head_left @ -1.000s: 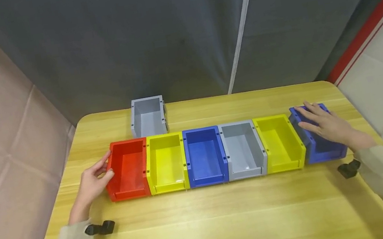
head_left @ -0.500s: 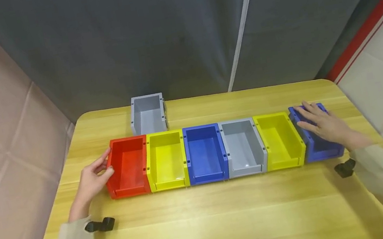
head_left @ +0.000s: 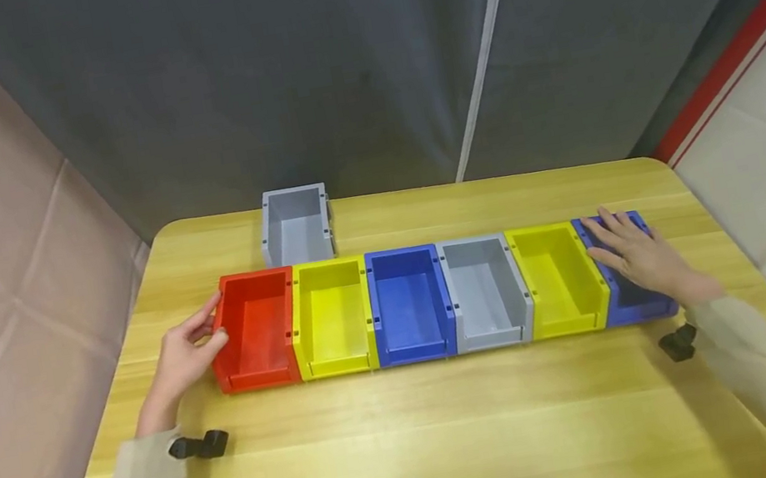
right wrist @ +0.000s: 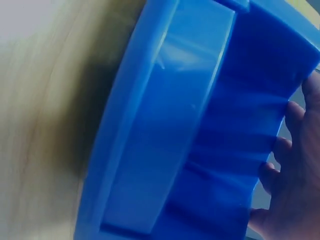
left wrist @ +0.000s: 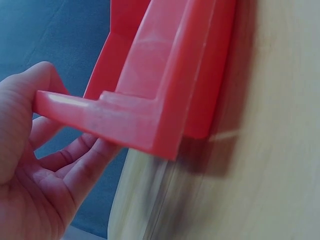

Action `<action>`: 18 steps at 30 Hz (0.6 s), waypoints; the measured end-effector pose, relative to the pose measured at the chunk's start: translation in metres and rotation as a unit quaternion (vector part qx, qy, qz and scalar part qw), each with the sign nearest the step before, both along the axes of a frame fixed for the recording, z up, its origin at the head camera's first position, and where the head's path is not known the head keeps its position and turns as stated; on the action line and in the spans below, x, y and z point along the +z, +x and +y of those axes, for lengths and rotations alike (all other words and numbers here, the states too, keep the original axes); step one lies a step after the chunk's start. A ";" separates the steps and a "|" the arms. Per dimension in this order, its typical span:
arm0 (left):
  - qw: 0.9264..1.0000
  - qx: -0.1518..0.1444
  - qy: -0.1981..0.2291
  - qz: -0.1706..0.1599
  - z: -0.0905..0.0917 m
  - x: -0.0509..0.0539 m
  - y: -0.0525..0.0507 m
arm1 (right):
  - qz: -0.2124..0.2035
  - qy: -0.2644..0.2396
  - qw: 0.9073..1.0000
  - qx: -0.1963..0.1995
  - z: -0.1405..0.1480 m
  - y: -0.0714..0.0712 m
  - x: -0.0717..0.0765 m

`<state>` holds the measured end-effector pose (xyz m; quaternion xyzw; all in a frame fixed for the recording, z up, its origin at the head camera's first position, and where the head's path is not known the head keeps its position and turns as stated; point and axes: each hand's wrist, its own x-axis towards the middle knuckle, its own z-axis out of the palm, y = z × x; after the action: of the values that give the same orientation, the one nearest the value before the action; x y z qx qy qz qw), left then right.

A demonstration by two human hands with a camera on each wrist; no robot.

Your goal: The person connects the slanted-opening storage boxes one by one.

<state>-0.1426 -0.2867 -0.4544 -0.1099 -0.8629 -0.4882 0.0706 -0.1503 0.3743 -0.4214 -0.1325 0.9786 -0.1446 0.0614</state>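
Note:
In the head view a row of plastic storage bins stands side by side. My left hand [head_left: 183, 361] is at the left wall of the red bin [head_left: 257, 328], the leftmost one. In the left wrist view the thumb lies over that wall's rim and the other fingers are on its outer side. My right hand [head_left: 640, 255] lies spread over the blue bin [head_left: 638, 310] at the right end, fingers fairly straight at its rim. It hides much of that bin's inside. The blue bin touches the right-hand yellow bin [head_left: 566, 284] beside it.
Between the ends stand another yellow bin [head_left: 332, 315], another blue bin [head_left: 410, 302] and a grey bin [head_left: 486, 289]. A second grey bin [head_left: 297, 228] sits behind the row. The wooden table [head_left: 417, 445] extends in front; a dark curtain [head_left: 251, 83] hangs behind.
My right hand and the blue bin under it have shifted left, and the bin now sits straighter against the yellow one. The left hand has stayed at the red bin.

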 end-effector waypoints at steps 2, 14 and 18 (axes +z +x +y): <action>1.000 0.001 0.000 -0.002 0.001 0.001 0.000 | -0.003 -0.010 1.000 -0.001 0.001 -0.002 0.001; 1.000 0.007 -0.024 0.004 0.003 0.002 -0.001 | -0.072 -0.062 0.995 0.015 0.005 -0.011 0.022; 0.999 0.011 -0.032 0.012 -0.002 0.003 -0.001 | -0.078 -0.086 0.993 0.007 -0.002 -0.016 0.029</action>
<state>-0.1437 -0.2882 -0.4510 -0.1086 -0.8785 -0.4580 0.0823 -0.1661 0.3721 -0.3923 -0.1323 0.9539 -0.2373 0.1272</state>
